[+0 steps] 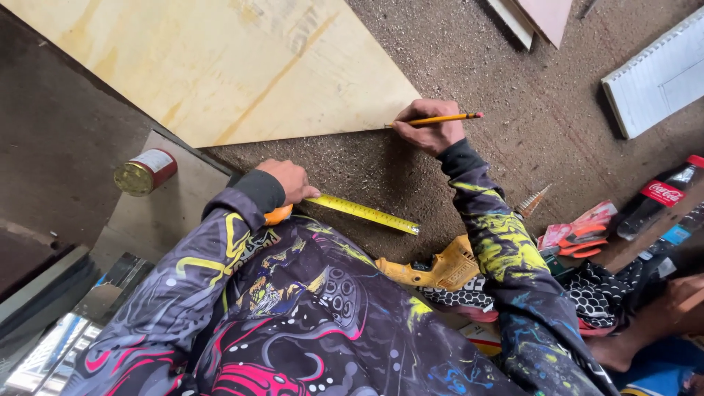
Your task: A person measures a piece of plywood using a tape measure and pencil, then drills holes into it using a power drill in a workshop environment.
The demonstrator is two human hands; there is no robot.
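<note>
My right hand grips a yellow pencil with a red end, its tip resting at the near edge of a pale plywood sheet that lies on the dusty floor. My left hand holds an orange tape measure case close to my body. Its yellow blade runs out to the right over the floor and ends short of my right forearm. Both arms wear patterned dark sleeves.
A yellow power drill lies under my right arm. A red can with a gold lid stands at the left. On the right are orange-handled snips, a dark soda bottle, a white notebook and board offcuts.
</note>
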